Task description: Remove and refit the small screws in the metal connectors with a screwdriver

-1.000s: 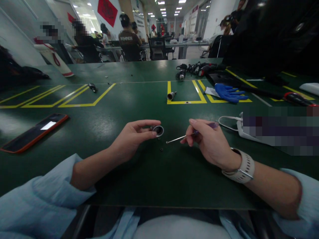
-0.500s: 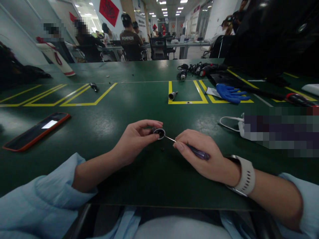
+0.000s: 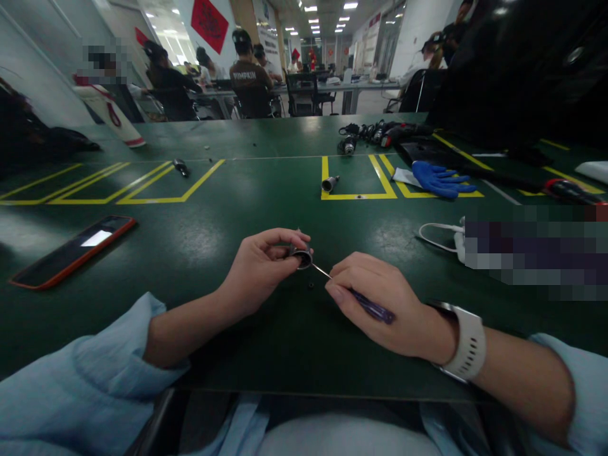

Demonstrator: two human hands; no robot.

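Observation:
My left hand point(image 3: 263, 266) pinches a small round metal part point(image 3: 301, 256) between thumb and fingers, just above the green table point(image 3: 285, 342). My right hand point(image 3: 380, 304) grips a thin screwdriver point(image 3: 368, 306) with a purple handle like a pen. Its metal tip reaches into the round part. A tiny dark screw point(image 3: 310, 285) lies on the table just below the part.
A phone in an orange case point(image 3: 71, 250) lies at the left. A blue glove point(image 3: 439, 179), a small metal cylinder point(image 3: 329, 184) and a pile of dark tools point(image 3: 375, 133) lie further back among yellow tape lines. A white cable point(image 3: 439, 231) lies right. People sit at distant tables.
My right hand turned the screwdriver round and brought its tip into the round part. My left hand tilted the part slightly; it stays in the same place.

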